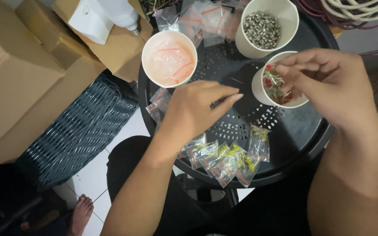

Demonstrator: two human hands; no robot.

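Over the round black perforated counter (224, 65), right hand (329, 83) pinches fingertips inside a white paper cup (259, 89) of red and green components, grip contents unclear; left hand (195, 109), nearer the body, pinches something small just left of that cup; glossy sealed plastic bags (226, 159) of yellow parts lie below both hands

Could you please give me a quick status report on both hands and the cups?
Left hand pinched over the black tray, contents unclear. Right hand reaching into the cup of red and green parts. Filled bags lie near, nothing blocking.
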